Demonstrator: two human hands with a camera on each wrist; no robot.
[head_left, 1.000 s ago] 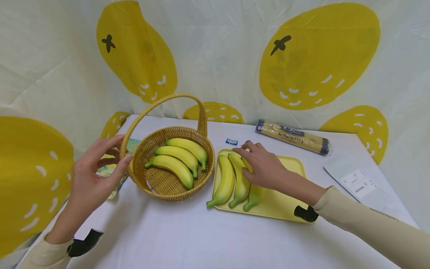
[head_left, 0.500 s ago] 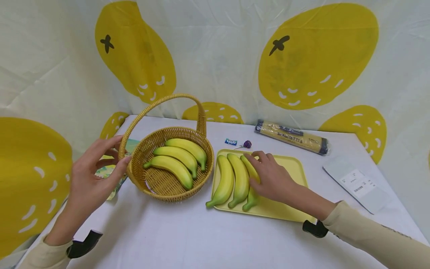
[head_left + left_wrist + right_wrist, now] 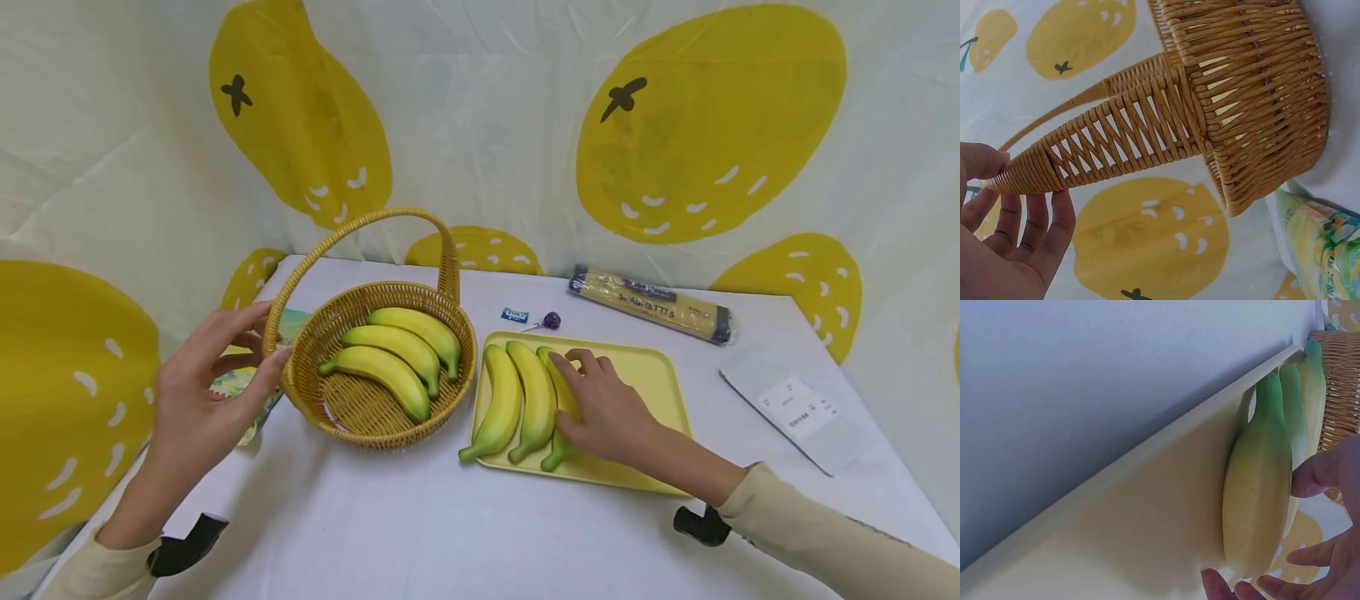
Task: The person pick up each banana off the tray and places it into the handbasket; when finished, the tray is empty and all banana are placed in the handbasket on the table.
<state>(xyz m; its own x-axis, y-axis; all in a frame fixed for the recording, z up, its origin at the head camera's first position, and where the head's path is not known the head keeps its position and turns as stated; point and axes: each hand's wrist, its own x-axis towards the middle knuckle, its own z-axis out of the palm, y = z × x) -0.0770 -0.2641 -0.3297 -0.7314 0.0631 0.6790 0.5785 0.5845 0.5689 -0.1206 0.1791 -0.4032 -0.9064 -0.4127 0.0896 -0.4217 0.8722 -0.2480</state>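
Fingers (image 3: 581, 367) of the right hand (image 3: 611, 412) are curling over the rightmost banana (image 3: 561, 400) on the yellow tray (image 3: 652, 375), with the thumb tucking against its left side, so the hand is closing round the fruit while it is lying on the tray. In the right wrist view the fingertips (image 3: 1219, 584) are showing just under that banana (image 3: 1259, 506), with the thumb pressing its other side. Two more bananas (image 3: 521, 400) are lying just beside it, toward 9 o'clock, all three with stems pointing to 6 o'clock.

The left hand (image 3: 198, 400) is sitting at 9 o'clock of the wicker basket (image 3: 375, 417), its fingers spread wide and relaxed, the thumb touching the base of the handle (image 3: 352, 229); the left wrist view is showing the fingers (image 3: 1041, 219) cupping loosely just beneath the woven handle (image 3: 1104, 147) without clamping it. Three bananas (image 3: 390, 354) are resting inside the basket.

On the table (image 3: 420, 525), a spaghetti packet (image 3: 648, 304) is lying at 1 o'clock of the tray, a lollipop (image 3: 551, 320) and a small blue wrapper (image 3: 514, 315) at 11 o'clock, a grey pouch (image 3: 795, 408) at 3 o'clock, and a printed packet (image 3: 243, 379) is lying behind the left hand.
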